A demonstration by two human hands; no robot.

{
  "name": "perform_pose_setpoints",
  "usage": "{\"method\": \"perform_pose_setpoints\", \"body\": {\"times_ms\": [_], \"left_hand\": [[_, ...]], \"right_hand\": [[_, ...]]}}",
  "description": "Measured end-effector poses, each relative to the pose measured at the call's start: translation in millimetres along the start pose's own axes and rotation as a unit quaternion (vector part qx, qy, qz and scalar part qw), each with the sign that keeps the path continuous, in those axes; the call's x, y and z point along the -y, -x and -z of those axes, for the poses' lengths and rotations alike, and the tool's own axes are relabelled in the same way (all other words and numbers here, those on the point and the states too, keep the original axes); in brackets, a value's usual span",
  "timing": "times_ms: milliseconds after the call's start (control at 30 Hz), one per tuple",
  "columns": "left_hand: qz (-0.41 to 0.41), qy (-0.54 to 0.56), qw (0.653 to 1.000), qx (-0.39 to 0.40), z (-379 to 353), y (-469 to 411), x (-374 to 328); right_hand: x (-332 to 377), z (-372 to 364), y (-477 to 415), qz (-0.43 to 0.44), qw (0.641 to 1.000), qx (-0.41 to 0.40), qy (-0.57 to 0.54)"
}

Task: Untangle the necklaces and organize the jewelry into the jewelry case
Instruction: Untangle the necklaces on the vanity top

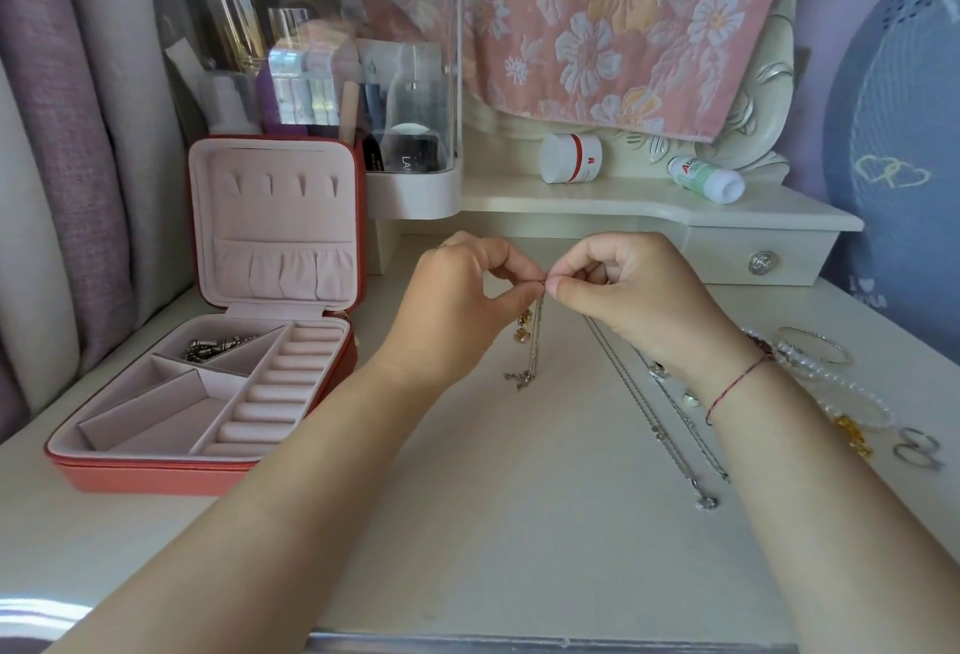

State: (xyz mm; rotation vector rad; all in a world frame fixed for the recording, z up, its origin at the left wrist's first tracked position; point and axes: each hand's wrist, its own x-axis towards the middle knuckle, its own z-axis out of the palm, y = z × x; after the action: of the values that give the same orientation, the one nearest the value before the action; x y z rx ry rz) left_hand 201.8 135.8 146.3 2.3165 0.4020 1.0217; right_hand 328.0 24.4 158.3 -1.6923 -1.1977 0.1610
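Left hand (pixel 457 300) and right hand (pixel 623 290) met fingertip to fingertip above cream table (pixel 493 523), each grip narrow, pinching top of tangled thin silver chain necklaces with gold charms (pixel 535 341). Chain long axis ran 12 to 6 o'clock, hanging below pinch, lower end seemingly on table. Open coral-red jewelry case with pink lining (pixel 156 477) lay at 9 o'clock, nearer left hand
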Motion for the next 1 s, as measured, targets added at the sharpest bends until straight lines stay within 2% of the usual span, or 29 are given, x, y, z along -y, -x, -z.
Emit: {"method": "perform_pose_setpoints", "body": {"times_ms": [300, 433, 700, 1000], "left_hand": [[-0.036, -0.062, 0.997, 0.014, -3.8, 0.2, 5.6], [-0.055, -0.068, 0.996, -0.006, -2.8, -0.4, 6.3], [-0.102, -0.021, 0.995, -0.006, -1.6, 0.3, 5.8], [-0.098, -0.042, 0.994, -0.01, -5.2, 1.0, 5.9]], "right_hand": [[-0.4, -1.5, 0.1, -0.049, 0.998, 0.027, -0.003], [-1.8, 2.1, -1.1, -0.11, 0.99, 0.052, -0.073], [1.4, 2.4, 0.1, -0.213, 0.947, 0.101, -0.221], [1.2, 2.4, 0.2, -0.204, 0.951, 0.109, -0.206]]}}
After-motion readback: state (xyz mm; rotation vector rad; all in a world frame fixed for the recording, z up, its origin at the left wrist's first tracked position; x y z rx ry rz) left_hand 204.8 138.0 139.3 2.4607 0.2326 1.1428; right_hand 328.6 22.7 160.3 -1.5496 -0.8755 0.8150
